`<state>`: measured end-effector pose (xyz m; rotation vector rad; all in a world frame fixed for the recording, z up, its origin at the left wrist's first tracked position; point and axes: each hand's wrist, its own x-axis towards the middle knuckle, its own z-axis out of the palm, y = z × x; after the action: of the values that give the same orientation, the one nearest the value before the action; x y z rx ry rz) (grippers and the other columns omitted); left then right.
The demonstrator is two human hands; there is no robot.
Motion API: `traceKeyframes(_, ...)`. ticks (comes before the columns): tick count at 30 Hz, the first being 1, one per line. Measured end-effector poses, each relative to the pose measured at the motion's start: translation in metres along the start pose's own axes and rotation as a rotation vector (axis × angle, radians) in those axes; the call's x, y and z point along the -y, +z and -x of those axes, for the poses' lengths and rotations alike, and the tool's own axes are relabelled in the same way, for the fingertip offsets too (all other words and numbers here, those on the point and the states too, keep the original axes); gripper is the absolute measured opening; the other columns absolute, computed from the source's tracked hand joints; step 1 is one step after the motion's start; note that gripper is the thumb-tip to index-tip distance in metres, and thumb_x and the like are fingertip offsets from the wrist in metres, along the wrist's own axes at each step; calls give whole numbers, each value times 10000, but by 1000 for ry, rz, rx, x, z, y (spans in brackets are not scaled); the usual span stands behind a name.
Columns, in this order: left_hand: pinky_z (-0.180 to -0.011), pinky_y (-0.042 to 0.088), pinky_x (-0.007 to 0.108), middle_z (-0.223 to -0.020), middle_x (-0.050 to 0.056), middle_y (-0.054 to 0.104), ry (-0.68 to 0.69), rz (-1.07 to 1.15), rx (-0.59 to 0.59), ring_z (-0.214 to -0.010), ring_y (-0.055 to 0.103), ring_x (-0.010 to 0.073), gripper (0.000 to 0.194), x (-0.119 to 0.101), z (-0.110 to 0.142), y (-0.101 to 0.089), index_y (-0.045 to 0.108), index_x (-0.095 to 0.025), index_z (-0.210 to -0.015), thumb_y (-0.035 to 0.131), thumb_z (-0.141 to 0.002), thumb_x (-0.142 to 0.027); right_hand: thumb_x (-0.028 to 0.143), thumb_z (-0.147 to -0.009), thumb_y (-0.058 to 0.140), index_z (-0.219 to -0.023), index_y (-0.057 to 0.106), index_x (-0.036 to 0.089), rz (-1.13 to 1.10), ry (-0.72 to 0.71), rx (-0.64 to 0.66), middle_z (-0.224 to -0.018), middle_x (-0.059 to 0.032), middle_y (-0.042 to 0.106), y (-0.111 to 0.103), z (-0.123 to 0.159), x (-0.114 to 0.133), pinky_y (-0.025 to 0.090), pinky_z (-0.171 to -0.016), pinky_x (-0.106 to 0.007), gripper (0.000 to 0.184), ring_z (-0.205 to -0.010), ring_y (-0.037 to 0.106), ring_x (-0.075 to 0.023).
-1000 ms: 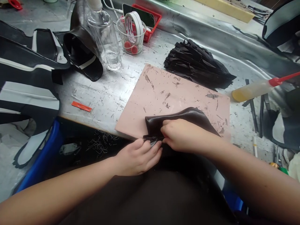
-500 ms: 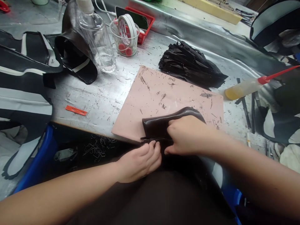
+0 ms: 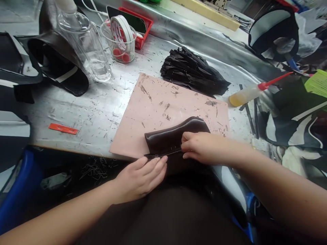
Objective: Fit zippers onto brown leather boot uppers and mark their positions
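A glossy dark brown leather boot upper (image 3: 173,134) lies on a pink board (image 3: 127,126), its near edge overhanging toward my lap. Along that edge runs a thin dark strip with small pale marks near its middle. My left hand (image 3: 143,178) is at the left end of the edge, fingers close together and fingertips on the strip; its thumb grip is partly hidden. Further right, my right hand (image 3: 198,146) is curled closed, pinching the same edge between thumb and fingers. What lies inside the right pinch is hidden.
Behind the board lies a bundle of black strips (image 3: 194,73). A glue bottle (image 3: 245,97) with a red nozzle is on the right. To the left are an orange flat piece (image 3: 63,129), a clear bottle (image 3: 87,51), a cup with tape rolls (image 3: 122,37) and leather uppers (image 3: 56,64).
The view has shifted right. My right hand has moved back from the leather's top to its near edge, uncovering pale marks there. My left fingers lie straighter along the edge.
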<state>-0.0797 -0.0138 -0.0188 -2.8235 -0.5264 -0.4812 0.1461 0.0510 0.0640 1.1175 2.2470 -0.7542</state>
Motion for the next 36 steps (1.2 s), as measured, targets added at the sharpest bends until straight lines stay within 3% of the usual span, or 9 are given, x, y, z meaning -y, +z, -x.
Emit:
traceKeyframes(4,-772,416,294,-1257,71,551,8,-50,44,-1029,523,174,324,1,-4,-1,584,-172,-1113,371,-869,-164,269,-837,513,-790,670,198,-14,26,-64,-937,-42,562,5,1,-2,431,-709,-280,179,-739,569,-156)
traceKeyframes(8,-761,411,319,-1161,110,607,2,-51,43,-955,549,201,395,-2,-12,-5,610,-139,-1043,340,-916,-397,277,-843,506,-775,669,191,-102,23,-101,-951,-46,553,9,1,-5,437,-719,-286,197,-743,558,-150)
traceKeyframes(12,-761,396,337,-1096,131,631,-9,-72,23,-881,560,210,386,-7,-18,-6,605,-104,-1029,389,-898,-397,305,-846,512,-760,652,190,-264,33,-118,-940,-29,548,12,2,-8,433,-721,-256,201,-775,555,-134)
traceKeyframes(22,-741,369,362,-957,96,603,-57,-82,130,-804,501,201,617,-8,-38,-6,567,-46,-1150,343,-873,-550,267,-842,516,-721,654,179,-66,73,-178,-912,-34,542,15,2,1,396,-672,-274,204,-712,531,-137)
traceKeyframes(26,-759,391,364,-991,118,616,-77,-72,126,-849,539,224,460,-15,-46,-4,611,-50,-1068,378,-893,-406,265,-854,481,-766,664,158,83,116,-185,-902,-69,545,18,-1,10,385,-665,-302,230,-742,543,-177)
traceKeyframes(30,-845,396,377,-1204,170,557,-7,-7,77,-1067,525,277,400,-23,-45,3,540,-43,-1175,356,-858,-203,198,-842,432,-773,662,129,175,96,-181,-879,-100,554,13,-1,12,390,-657,-307,249,-764,553,-199)
traceKeyframes(34,-844,409,372,-1281,202,494,-10,5,159,-1126,500,279,449,-24,-41,7,458,-9,-1245,362,-845,-189,401,-749,580,-802,669,148,41,-35,15,-946,-80,579,-9,11,-6,422,-663,-287,274,-775,569,-196)
traceKeyframes(36,-826,414,360,-1297,198,479,-21,20,175,-1119,500,267,441,-21,-41,7,447,-30,-1253,392,-850,-203,428,-720,605,-827,667,159,-6,-16,107,-953,-66,595,-19,19,-19,429,-643,-282,296,-754,578,-190)
